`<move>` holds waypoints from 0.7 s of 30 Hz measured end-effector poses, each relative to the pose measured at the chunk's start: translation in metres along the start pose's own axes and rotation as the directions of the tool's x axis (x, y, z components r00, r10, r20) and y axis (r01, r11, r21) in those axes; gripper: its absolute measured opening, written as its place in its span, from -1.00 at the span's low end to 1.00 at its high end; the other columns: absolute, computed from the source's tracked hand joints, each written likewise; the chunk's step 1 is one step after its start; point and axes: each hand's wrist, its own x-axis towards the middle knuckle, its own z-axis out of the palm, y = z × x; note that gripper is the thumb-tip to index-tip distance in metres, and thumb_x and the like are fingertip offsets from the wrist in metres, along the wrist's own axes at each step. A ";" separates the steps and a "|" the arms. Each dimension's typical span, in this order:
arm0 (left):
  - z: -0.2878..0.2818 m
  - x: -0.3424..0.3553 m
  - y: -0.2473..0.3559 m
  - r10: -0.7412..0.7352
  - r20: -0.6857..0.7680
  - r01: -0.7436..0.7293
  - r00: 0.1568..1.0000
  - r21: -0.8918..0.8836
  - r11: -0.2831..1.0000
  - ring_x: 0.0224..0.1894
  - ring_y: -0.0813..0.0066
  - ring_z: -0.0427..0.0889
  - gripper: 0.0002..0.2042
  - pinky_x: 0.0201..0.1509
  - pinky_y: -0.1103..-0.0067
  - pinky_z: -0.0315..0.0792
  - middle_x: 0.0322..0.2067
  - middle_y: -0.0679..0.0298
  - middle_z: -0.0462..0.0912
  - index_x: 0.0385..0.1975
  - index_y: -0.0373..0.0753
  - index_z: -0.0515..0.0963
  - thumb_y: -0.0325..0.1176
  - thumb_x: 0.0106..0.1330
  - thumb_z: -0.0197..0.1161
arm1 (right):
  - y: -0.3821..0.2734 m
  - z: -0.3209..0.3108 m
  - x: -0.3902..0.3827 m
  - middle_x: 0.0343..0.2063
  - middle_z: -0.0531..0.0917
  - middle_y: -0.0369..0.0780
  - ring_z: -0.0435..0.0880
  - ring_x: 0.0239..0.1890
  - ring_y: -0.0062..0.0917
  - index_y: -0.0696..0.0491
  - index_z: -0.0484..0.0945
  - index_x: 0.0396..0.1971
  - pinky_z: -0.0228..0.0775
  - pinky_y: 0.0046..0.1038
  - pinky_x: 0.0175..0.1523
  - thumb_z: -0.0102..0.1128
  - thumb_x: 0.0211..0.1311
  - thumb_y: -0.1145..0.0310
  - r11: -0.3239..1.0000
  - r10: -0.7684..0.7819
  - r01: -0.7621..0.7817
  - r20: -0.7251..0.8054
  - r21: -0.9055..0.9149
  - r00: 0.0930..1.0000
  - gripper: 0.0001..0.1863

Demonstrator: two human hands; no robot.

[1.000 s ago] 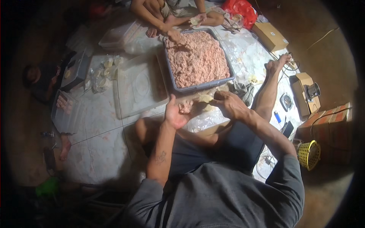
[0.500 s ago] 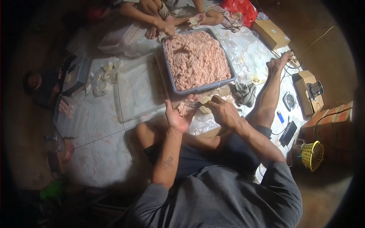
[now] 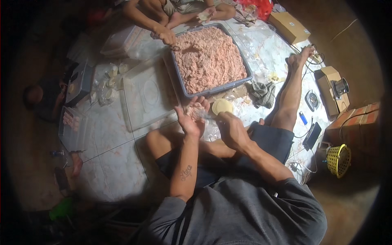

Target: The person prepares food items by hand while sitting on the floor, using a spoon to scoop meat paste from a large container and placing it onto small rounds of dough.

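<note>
Head camera: I watch the left hand (image 3: 191, 123) lie open, palm up, bearing a clump of pink mince (image 3: 194, 110), as the right hand (image 3: 234, 131) grips a blurred utensil (image 3: 209, 116) pointed at it. Round pale wrappers (image 3: 222, 106) lie just beyond, near a grey tub (image 3: 223, 86) piled with pink mixture (image 3: 210, 61).

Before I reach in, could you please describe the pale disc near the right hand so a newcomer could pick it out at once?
Find the large grey-blue tub heaped with pink minced mixture. Just below its near edge, beyond the right hand, is the pale yellow disc. Its flat, round shape sets it apart from the crumpled grey cloth to its right.
</note>
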 end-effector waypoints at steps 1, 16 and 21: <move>-0.002 -0.003 0.002 -0.028 0.011 0.028 1.000 -0.003 1.000 0.14 -0.09 0.53 -0.10 0.38 0.09 0.32 0.11 -0.16 0.53 0.17 -0.47 0.36 0.44 0.35 -0.15 | -0.004 -0.005 -0.002 -0.28 0.59 0.08 0.59 -0.21 0.11 0.16 0.53 -0.15 0.47 -0.06 -0.12 0.07 0.26 0.57 1.000 0.019 -0.019 -0.008 0.005 1.000 -0.82; 0.044 -0.033 0.027 -0.244 0.261 0.061 0.934 0.555 0.829 0.15 0.08 0.58 -0.02 0.17 0.19 0.53 0.27 -0.18 0.40 0.50 -0.34 -0.22 0.44 0.38 -0.32 | 0.016 -0.014 0.017 -0.31 0.71 -0.24 0.62 -0.29 -0.63 0.22 0.61 -0.07 0.45 -0.56 -0.17 0.33 0.34 0.33 0.648 0.229 -0.349 0.264 0.677 0.937 -0.70; 0.026 -0.033 0.035 -0.267 0.566 -0.459 0.780 0.808 0.369 0.25 0.32 0.50 -0.33 0.30 0.36 0.45 0.23 0.20 0.48 0.36 -0.26 0.25 -0.03 0.37 0.30 | -0.018 -0.043 0.042 -0.29 0.69 -0.26 0.59 -0.22 -0.69 0.23 0.60 -0.08 0.47 -0.55 -0.12 0.32 0.35 0.35 0.758 0.054 -0.206 0.256 0.619 0.965 -0.71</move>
